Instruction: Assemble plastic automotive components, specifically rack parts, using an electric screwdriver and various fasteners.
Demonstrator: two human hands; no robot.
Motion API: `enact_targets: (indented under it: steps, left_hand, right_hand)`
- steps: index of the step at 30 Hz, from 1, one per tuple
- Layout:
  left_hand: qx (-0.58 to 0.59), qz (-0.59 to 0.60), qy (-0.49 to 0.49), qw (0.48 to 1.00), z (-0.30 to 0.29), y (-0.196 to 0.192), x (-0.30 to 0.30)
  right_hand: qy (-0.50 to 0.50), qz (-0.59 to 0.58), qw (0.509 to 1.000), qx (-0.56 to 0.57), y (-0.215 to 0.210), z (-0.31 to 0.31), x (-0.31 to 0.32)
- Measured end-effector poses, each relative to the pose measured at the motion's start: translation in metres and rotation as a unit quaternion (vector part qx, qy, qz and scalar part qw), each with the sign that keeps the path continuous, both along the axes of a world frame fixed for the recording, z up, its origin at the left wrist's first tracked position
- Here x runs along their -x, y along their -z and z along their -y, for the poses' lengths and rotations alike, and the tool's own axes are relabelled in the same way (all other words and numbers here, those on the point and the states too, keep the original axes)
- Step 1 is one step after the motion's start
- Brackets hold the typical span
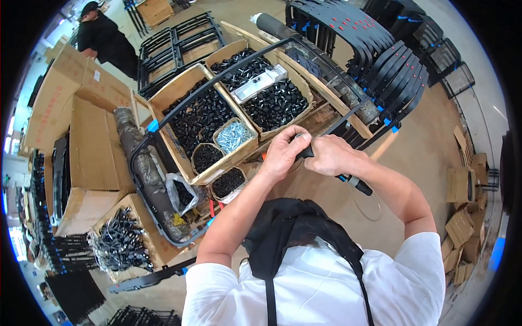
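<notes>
- left hand (pixel 288 152) closed on the black piece (pixel 305 152), I'd steady it
- right hand (pixel 333 156) curled, can't tell round what; mind the dark tool (pixel 360 186)

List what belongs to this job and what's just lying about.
Likely for the job:
dark item in left hand
black tool at right hand, perhaps the same
silver screws
small black parts

Seemingly lying about:
cardboard boxes at right
stacked frames
</notes>
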State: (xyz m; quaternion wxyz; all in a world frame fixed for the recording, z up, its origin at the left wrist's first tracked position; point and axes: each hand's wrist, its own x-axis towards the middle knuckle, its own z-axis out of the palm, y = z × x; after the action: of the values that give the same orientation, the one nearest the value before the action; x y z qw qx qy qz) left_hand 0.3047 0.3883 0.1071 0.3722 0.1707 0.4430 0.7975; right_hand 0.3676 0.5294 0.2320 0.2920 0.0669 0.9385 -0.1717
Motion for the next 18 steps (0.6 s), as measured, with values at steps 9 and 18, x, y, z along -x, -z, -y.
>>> enact_targets:
  steps: [9,18]
  left_hand:
    - [0.028,-0.023,-0.071,0.997,-0.001,0.008,-0.027]
    - [0.047,-0.008,-0.118,0.992,-0.005,0.004,-0.041]
  right_hand:
    - [-0.054,-0.096,0.993,0.038,0.024,-0.013,-0.022]
    - [-0.016,-0.050,0.998,0.037,0.033,-0.011,-0.023]
